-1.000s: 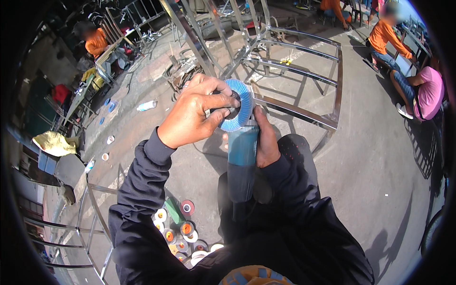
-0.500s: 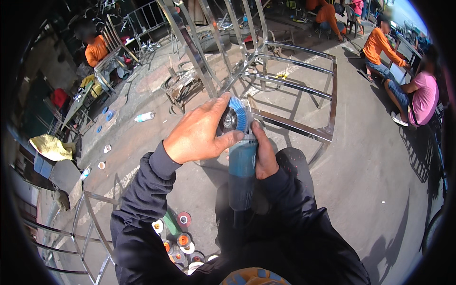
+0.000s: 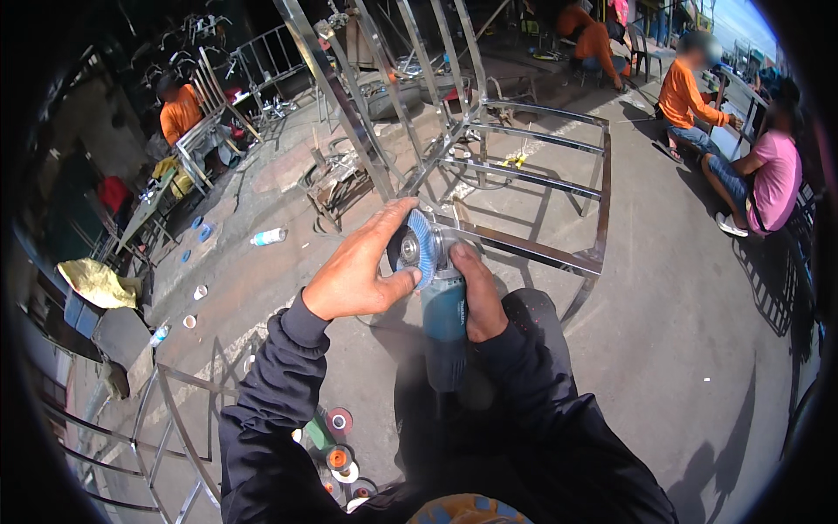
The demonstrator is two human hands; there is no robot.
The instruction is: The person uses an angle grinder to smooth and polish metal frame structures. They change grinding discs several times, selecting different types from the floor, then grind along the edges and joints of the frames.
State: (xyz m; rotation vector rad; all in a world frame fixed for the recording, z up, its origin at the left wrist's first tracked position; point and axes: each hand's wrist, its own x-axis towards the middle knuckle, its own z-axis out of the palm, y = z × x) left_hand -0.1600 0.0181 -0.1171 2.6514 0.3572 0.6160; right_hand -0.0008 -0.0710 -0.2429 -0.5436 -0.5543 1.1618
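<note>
A teal and black angle grinder (image 3: pixel 443 323) is held upright in front of me, its body pointing down toward my lap. On its head sits a flap disc with a blue fringe (image 3: pixel 425 249), turned mostly to the left. My left hand (image 3: pixel 353 275) is closed around the disc's edge, with fingers along the far side and thumb on the near rim. Wrapped round the grinder's right side near the head is my right hand (image 3: pixel 481 297), its thumb up by the metal gear housing. The right fingers are partly hidden behind the tool.
Just ahead stands a shiny metal chair frame (image 3: pixel 541 183). Another metal frame (image 3: pixel 153 437) is at lower left. Several grinding discs (image 3: pixel 339 458) lie by my left forearm. People in orange (image 3: pixel 688 94) and pink (image 3: pixel 777 188) sit at right; another person (image 3: pixel 179 113) works far left.
Both hands and the grinder have come slightly lower. The disc has tilted, now showing more of its edge and facing further left. Both hands keep their hold.
</note>
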